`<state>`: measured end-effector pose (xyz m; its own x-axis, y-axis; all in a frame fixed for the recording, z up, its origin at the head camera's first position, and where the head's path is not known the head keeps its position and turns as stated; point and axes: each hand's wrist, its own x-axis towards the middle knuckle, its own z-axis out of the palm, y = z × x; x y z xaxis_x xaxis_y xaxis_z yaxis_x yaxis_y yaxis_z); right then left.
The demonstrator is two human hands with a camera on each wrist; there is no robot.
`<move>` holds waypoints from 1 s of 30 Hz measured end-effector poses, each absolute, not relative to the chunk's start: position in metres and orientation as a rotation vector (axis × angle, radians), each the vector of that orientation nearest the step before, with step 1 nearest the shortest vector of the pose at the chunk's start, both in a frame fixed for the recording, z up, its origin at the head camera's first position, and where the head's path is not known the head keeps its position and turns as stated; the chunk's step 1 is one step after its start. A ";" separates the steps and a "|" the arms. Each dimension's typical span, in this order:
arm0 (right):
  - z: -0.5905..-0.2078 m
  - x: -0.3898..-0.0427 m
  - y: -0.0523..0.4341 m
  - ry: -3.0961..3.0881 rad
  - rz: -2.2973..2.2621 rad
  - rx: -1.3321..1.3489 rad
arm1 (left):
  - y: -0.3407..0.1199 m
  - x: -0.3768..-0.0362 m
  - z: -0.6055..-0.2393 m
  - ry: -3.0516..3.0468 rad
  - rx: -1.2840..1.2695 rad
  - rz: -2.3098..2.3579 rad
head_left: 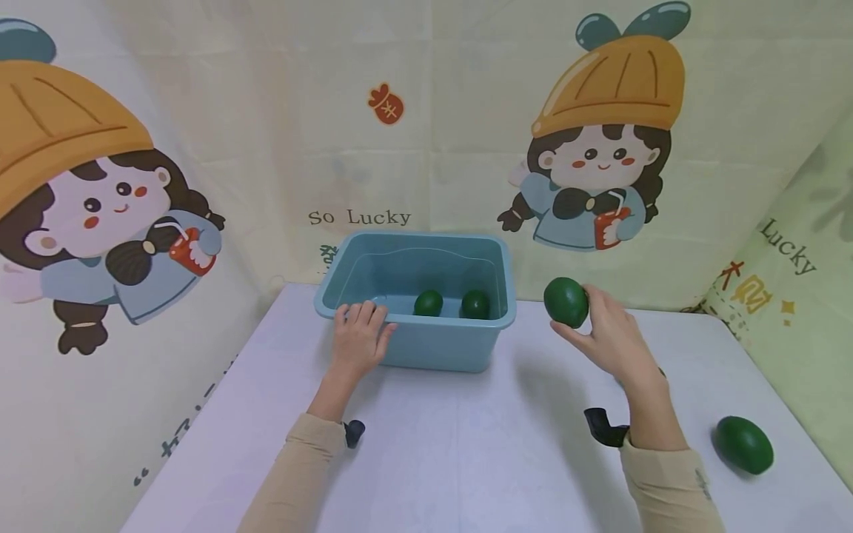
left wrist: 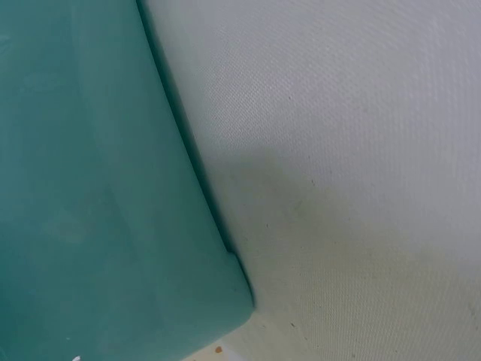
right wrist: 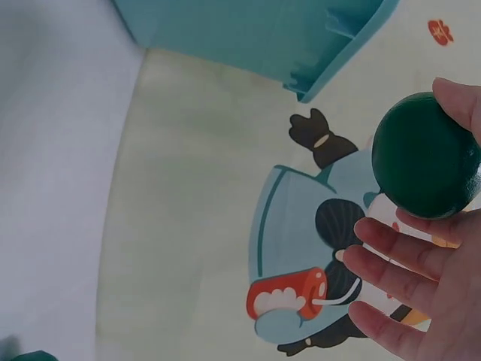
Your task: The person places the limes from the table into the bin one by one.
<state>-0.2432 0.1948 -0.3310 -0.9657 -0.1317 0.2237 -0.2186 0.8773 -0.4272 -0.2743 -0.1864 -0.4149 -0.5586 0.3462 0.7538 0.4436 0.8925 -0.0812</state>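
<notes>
Apparently bracing a blue plastic bin, a left hand grips its near rim while the right hand, three fingers spread, pinches a glossy green oval fruit between thumb and forefinger above the table beside the bin.

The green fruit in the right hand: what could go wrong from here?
The glossy green fruit might slip from the right hand and drop beside the blue bin. If lowered inside, it could bump the two fruits there. The loose fruit near the right edge of the table could roll off if nudged.
</notes>
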 end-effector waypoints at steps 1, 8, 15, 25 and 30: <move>-0.330 -0.244 0.193 -2.857 0.681 0.278 | -0.186 -0.274 -0.415 -2.211 -0.563 -0.149; -0.327 -0.249 0.185 -2.852 0.671 0.311 | -0.187 -0.275 -0.416 -2.200 -0.561 -0.135; -0.324 -0.256 0.177 -2.861 0.682 0.330 | -0.186 -0.276 -0.416 -2.179 -0.566 -0.133; -0.321 -0.269 0.163 -2.892 0.694 0.349 | -0.188 -0.277 -0.418 -2.181 -0.572 -0.144; -0.319 -0.274 0.155 -2.920 0.691 0.359 | -0.188 -0.277 -0.418 -2.187 -0.573 -0.146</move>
